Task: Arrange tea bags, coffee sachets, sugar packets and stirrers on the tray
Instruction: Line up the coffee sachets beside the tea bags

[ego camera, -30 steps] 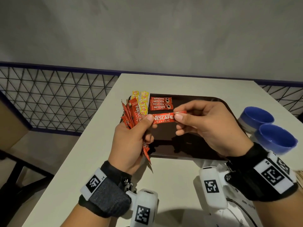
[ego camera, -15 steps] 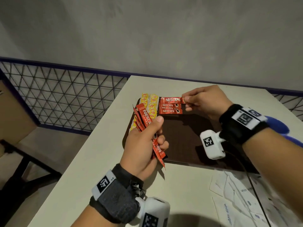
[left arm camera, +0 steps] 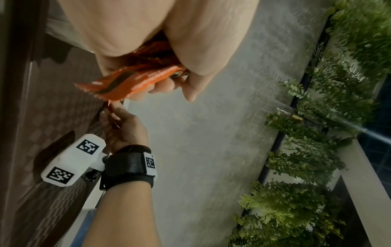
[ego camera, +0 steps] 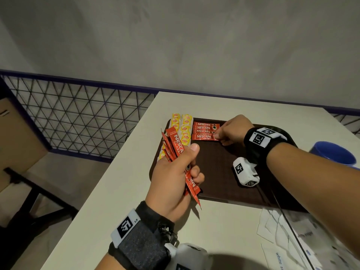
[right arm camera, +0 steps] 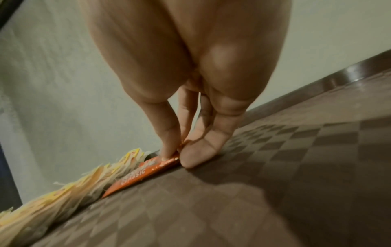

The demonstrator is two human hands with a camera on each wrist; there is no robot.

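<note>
Coffee sachet (ego camera: pixel 204 137), red and lettered NESCAFE CLASSIC, lies flat on the dark brown tray (ego camera: pixel 218 172) as the nearest of a short column of red sachets (ego camera: pixel 206 128) at the tray's far left. The right hand (ego camera: pixel 231 131) pinches its right end between thumb and fingertips, and the right wrist view shows that end pressed down to the tray floor. Just left of the column, yellow tea bags (ego camera: pixel 185 127) lie in two overlapping rows along the tray's left edge. The left hand (ego camera: pixel 173 176) is clamped around a fanned bundle of red sachets (ego camera: pixel 175 149), thumb on top, held above the tray's near left corner. The tray sits on a pale tabletop (ego camera: pixel 120 191). White sugar packets (ego camera: pixel 276 230) lie scattered on the tabletop near the tray's front right, and a blue bowl (ego camera: pixel 333 152) stands to its right.
</note>
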